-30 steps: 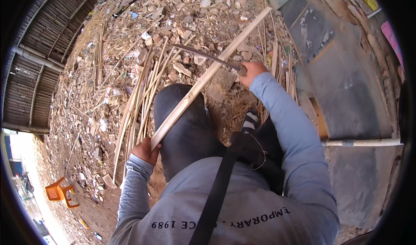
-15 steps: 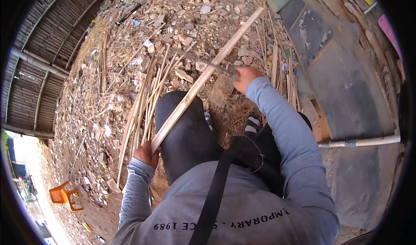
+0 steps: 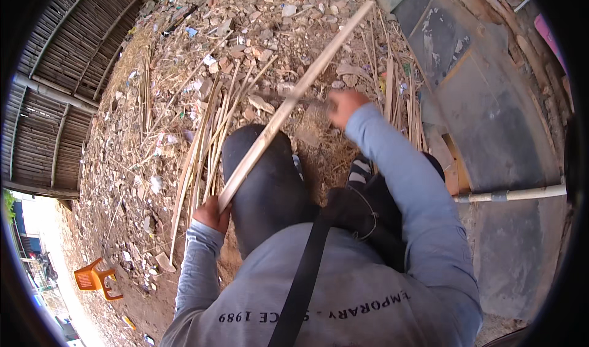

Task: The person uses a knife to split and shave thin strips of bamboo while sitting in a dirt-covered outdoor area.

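My left hand [image 3: 211,215] is closed around the near end of a long pale bamboo strip [image 3: 261,139]. The strip slants up and to the right across my left knee, its far end in the air over the rubble. My right hand [image 3: 348,107], its fingers closed, grips a long dark knife [image 3: 314,101], smeared by motion. The blade crosses the strip a little past its middle; whether it is touching the wood I cannot tell.
Several split bamboo strips [image 3: 202,141] lie left of my knee, with more strips [image 3: 390,89] to the right. Stony rubble [image 3: 245,31] covers the ground. Dark sheets [image 3: 488,126] and a pale pipe [image 3: 521,193] are on the right; an orange plastic chair [image 3: 97,279] stands at the lower left.
My right hand and the knife have shifted slightly left and blurred against the strip. The strip's far end has risen a little; the left hand still holds the near end.
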Motion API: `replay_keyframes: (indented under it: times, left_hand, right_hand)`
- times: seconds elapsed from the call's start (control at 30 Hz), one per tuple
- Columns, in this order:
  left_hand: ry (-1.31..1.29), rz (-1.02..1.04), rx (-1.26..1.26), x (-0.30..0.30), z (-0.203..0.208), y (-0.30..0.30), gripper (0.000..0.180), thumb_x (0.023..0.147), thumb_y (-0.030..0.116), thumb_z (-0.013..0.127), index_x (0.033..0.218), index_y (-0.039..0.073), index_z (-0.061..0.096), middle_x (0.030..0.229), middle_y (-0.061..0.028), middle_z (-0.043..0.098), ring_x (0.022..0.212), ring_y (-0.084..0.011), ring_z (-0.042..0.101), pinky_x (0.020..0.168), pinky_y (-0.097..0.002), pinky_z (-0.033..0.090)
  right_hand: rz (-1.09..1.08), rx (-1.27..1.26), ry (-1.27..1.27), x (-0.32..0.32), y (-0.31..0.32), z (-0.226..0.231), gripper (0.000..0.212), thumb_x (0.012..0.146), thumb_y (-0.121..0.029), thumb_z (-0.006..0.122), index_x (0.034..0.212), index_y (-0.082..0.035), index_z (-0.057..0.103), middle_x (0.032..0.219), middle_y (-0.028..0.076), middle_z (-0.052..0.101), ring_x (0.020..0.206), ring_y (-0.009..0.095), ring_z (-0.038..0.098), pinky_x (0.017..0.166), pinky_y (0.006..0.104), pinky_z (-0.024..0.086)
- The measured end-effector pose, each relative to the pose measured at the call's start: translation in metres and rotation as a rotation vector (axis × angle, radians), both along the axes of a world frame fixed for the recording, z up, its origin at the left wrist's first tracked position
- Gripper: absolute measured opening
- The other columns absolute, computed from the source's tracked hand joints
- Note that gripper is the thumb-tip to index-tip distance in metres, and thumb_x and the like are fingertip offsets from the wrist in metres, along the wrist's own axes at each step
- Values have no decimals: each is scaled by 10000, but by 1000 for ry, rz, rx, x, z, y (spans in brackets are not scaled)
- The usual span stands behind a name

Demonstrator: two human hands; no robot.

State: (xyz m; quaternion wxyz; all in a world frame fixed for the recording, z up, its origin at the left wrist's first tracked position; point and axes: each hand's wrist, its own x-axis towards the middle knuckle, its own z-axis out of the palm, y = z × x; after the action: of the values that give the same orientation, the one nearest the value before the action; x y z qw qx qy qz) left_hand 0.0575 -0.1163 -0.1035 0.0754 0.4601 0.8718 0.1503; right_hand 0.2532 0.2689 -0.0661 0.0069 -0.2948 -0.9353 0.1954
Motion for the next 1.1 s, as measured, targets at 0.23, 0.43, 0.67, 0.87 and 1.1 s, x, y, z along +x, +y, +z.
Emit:
replay_keyframes:
  times: [0.23,0.43,0.67,0.87,1.1]
  left_hand:
    - [-7,-14,-37,-8,9,6,277,828,276,656,841,57,486,644,-249,592,621,-468,587,538,-526,468]
    - [55,34,-56,3,2,7,252,824,249,654,878,58,498,663,-251,598,616,-464,588,530,-526,469]
    - [78,17,-54,2,22,4,311,820,314,678,881,64,504,628,-225,596,586,-442,597,508,-513,472]
    - [67,11,-45,5,15,7,321,819,334,680,900,67,520,639,-227,598,599,-443,597,514,-510,477]
    - [51,34,-43,5,8,-4,301,825,302,672,871,58,502,663,-251,599,629,-467,592,536,-523,473]
  right_hand:
    - [-335,-98,148,14,35,1,271,780,-274,621,992,-107,653,911,171,670,863,348,645,808,416,511]
    - [0,31,24,2,2,4,207,758,-269,637,884,-105,639,807,155,656,787,346,643,738,433,516]
    - [-282,-42,46,8,26,-6,225,776,-266,614,925,-103,657,877,169,661,841,343,643,781,421,513]
    - [-117,-73,26,4,23,-19,278,698,-264,667,917,-93,647,801,160,660,773,362,640,734,431,521]
    - [-70,62,26,-6,-17,10,281,705,-257,669,938,-103,647,837,162,666,823,353,645,756,426,522]
